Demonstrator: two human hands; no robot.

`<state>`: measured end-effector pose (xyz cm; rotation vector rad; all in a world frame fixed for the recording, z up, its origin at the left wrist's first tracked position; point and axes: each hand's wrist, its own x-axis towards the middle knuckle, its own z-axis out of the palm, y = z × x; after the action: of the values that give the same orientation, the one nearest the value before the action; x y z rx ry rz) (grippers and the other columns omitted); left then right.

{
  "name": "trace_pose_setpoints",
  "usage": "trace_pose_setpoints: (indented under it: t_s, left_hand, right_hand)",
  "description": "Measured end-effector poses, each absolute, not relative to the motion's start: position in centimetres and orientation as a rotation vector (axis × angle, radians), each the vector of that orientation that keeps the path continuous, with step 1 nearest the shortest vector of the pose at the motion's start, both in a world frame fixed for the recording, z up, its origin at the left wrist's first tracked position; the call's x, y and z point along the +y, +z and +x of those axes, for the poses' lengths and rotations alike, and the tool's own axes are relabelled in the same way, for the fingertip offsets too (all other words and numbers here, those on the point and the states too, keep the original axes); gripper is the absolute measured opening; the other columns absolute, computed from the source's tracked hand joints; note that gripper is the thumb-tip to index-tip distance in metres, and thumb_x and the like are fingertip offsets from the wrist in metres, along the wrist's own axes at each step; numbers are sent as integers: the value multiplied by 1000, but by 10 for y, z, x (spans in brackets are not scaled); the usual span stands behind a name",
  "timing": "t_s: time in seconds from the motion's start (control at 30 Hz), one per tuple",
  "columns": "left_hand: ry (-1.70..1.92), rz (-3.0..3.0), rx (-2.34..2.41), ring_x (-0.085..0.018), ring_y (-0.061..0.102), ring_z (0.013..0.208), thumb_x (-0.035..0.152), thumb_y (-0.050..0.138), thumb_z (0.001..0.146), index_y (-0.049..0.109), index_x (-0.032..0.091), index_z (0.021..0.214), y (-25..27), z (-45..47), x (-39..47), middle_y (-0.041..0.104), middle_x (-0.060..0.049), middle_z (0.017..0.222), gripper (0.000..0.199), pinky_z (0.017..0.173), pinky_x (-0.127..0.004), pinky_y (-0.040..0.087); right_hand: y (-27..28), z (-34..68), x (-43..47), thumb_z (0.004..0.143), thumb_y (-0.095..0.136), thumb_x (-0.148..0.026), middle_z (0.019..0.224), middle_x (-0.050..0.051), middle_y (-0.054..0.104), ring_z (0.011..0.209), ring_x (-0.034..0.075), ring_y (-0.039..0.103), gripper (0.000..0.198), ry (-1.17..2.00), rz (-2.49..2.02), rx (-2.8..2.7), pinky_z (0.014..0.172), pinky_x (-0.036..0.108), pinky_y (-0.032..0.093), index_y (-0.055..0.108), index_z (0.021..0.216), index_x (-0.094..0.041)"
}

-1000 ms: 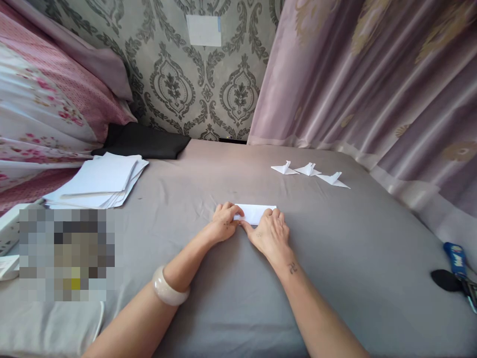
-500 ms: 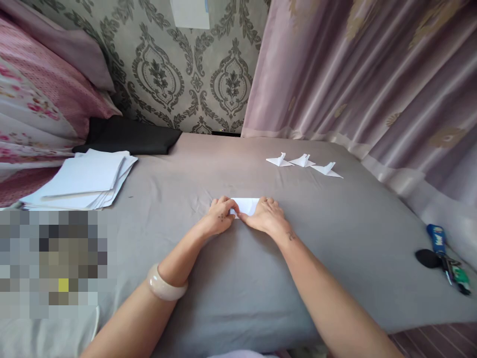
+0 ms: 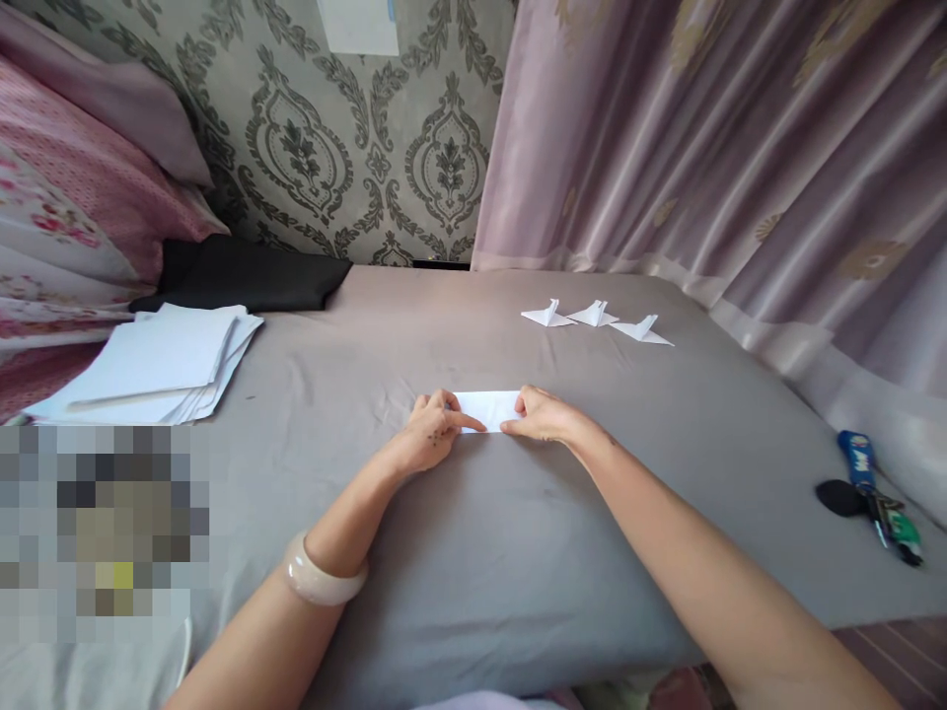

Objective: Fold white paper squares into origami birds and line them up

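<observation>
A folded white piece of paper (image 3: 486,405), a small flat rectangle, lies on the grey sheet (image 3: 473,552) between my hands. At its left end is my left hand (image 3: 433,430), fingers curled at the edge and thumb stretched along the near edge. My right hand (image 3: 544,414) pinches the right end, thumb at the near corner and fingers bent over the far side. The ends of the paper are hidden under my fingers. Farther off on the right stand three folded paper birds (image 3: 548,314) in a row, wings spread.
A stack of white paper (image 3: 159,350) lies at left, before a folded black cloth (image 3: 252,273). Keys with a blue tag (image 3: 858,461) lie at far right. A patterned wall and a pink curtain (image 3: 607,138) bound the back. The lower left is pixelated.
My right hand has shifted off the middle of the paper to its right end, so more of the paper shows. My left thumb now stretches along the near edge. The view has shifted slightly.
</observation>
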<state>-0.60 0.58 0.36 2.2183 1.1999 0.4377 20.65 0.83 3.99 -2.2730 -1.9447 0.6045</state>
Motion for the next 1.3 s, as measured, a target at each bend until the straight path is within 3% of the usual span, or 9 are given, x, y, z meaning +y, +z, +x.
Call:
trace_pose_setpoints:
  t_s: [0.17,0.33,0.53,0.6,0.77,0.93,1.03,1.1,1.3]
  left_hand:
    - [363,2168,1226,-22,44,97,12,44,88,77,38,94,11,-5,6,49,-6,107,43,100,-46,39]
    - [342,2149,1222,-23,45,101,10,42,88,77,37,93,15,-5,5,50,-6,107,44,102,-46,37]
    - [311,2149,1205,-23,43,103,8,42,88,77,35,95,17,-5,6,49,-6,108,45,103,-46,35]
    - [307,2153,1193,-23,44,102,7,42,87,77,34,95,19,-5,6,49,-6,107,44,101,-45,37]
    - [347,2252,1194,-22,46,96,1,42,81,77,32,95,16,-3,4,52,-7,106,48,94,-40,42]
    - [485,2395,1149,-23,51,92,0,48,72,74,20,94,9,11,-8,60,-8,100,40,85,-34,44]
    - [543,2227,1267,-20,55,83,14,54,79,69,16,81,9,23,-11,61,-7,86,15,78,-31,43]
    - [548,2105,1384,-19,55,76,23,57,82,64,15,74,9,30,-9,59,-6,79,13,72,-30,42]
    - [502,1941,1484,-15,53,67,24,64,78,61,15,80,8,33,1,58,-2,74,9,63,-25,38]
  right_hand:
    - [39,221,14,72,73,-24,98,2,69,79,13,64,25,908,-2253,-1999,63,21,47,64,95,-20]
    - [38,238,13,92,58,-34,106,6,64,87,16,63,26,1016,-2292,-1995,76,35,55,61,109,-15]
    - [31,264,5,76,68,-18,79,0,65,64,12,59,14,898,-2266,-1950,56,23,44,64,90,-17]
    - [32,267,-1,73,65,-13,74,0,64,63,13,58,11,814,-2218,-1967,56,23,42,64,83,-17]
    - [34,238,-36,83,38,1,111,8,62,103,17,56,37,524,-1897,-2088,86,27,41,64,102,-19]
    - [18,201,-54,86,45,-11,108,9,62,107,21,53,26,451,-1786,-2068,92,30,40,65,100,-19]
    - [12,199,-43,84,49,-15,100,8,63,100,19,56,17,471,-1860,-1958,90,29,41,65,90,-18]
    - [12,200,-33,81,55,-23,92,5,64,92,18,59,10,537,-1927,-1900,84,28,43,64,83,-20]
    - [18,199,-14,69,67,-48,99,8,65,99,24,58,30,677,-2110,-1826,80,30,43,62,80,-21]
